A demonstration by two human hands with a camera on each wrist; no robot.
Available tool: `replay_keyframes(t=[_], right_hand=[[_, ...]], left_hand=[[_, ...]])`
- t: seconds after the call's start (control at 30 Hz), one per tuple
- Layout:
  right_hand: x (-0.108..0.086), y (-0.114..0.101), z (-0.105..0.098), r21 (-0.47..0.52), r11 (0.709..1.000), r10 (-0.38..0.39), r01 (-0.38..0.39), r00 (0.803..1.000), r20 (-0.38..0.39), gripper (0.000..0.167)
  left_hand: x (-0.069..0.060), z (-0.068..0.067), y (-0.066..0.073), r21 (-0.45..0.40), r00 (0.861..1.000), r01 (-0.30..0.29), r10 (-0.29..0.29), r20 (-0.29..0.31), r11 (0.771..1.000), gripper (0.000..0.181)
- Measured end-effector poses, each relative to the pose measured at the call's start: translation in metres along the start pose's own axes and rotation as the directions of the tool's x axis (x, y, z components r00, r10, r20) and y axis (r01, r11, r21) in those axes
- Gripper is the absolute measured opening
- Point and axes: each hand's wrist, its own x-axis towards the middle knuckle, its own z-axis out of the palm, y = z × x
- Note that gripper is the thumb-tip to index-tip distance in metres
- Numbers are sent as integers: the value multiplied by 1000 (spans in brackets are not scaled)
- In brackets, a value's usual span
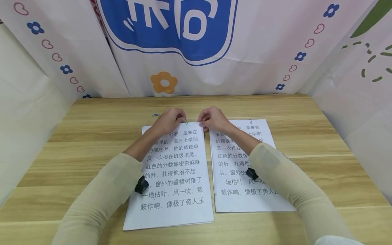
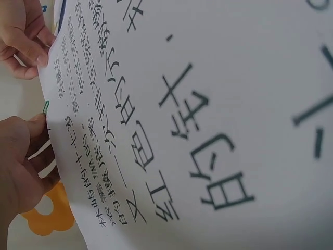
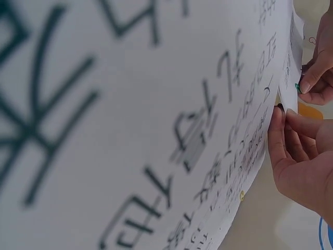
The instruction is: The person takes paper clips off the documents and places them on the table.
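A stack of printed sheets [image 1: 176, 170] lies on the left of the table. At its top edge my left hand [image 1: 169, 120] pinches a green paper clip [image 2: 46, 107], which touches the paper edge. My right hand [image 1: 214, 119] pinches the top right corner of the same stack between thumb and fingers, as the right wrist view shows. Beneath my right forearm lies a second printed stack [image 1: 245, 200], with a paper clip [image 1: 250, 121] on its top edge. How far the green clip reaches over the sheets is hard to see.
A blue paper clip [image 1: 155, 115] lies on the wooden table [image 1: 76, 163], behind the left stack. White printed cloth [image 1: 208, 81] hangs along the table's back edge, with more at both sides. A narrow gap separates the two stacks.
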Motion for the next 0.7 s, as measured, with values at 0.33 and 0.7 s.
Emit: replay_keyframes(t=[0.33, 0.7], right_hand=[[1, 0, 1, -11, 1000, -1, 1, 1000, -6, 5], [0, 0, 1, -9, 1000, 3, -3, 1000, -6, 6]], left_hand=[[0, -2, -3, 53, 1000, -12, 10, 23, 999, 11], [0, -1, -2, 35, 1000, -13, 13, 18, 999, 12]])
